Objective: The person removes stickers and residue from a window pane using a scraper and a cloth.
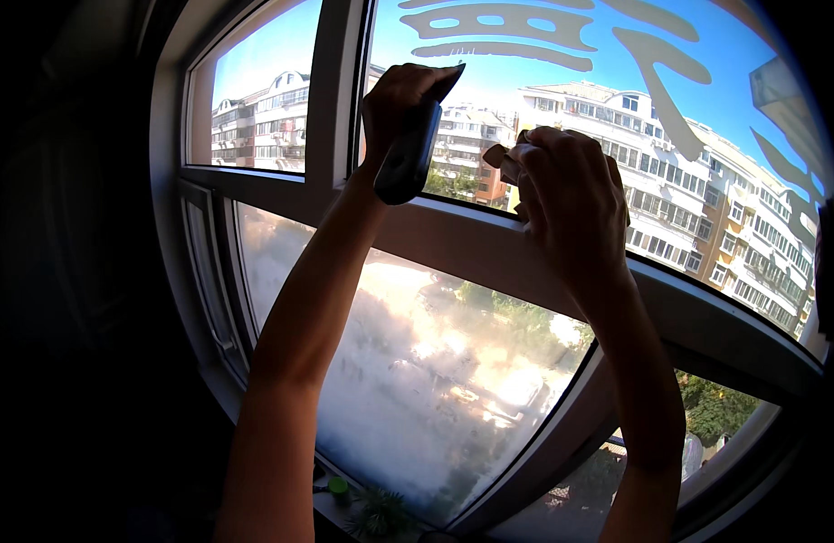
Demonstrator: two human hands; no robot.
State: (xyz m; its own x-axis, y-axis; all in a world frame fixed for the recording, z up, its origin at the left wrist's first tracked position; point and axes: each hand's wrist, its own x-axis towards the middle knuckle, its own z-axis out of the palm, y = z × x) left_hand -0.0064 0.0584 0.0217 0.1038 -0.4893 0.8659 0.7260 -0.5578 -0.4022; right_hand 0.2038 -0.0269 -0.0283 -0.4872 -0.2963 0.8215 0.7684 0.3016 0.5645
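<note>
My left hand [400,100] is raised to the upper window pane, closed around a scraper [408,161] with a long dark handle. The scraper's thin dark tip pokes out past my fingers, just under a pale lettering sticker [503,54] on the glass. Small ragged marks show along the sticker's lowest stroke. To the right, my right hand [571,195] is closed on crumpled tan scraps [500,161] that stick out beside the fingers. It is near the lower edge of the same pane; whether it touches the glass, I cannot tell.
Another pale sticker [657,72] spans the pane's right side. A thick window frame bar [471,242] runs below my hands, over a hazy lower pane [408,389]. A green-lidded item [338,489] and a spiky plant [381,514] stand low by the sill. Buildings show outside.
</note>
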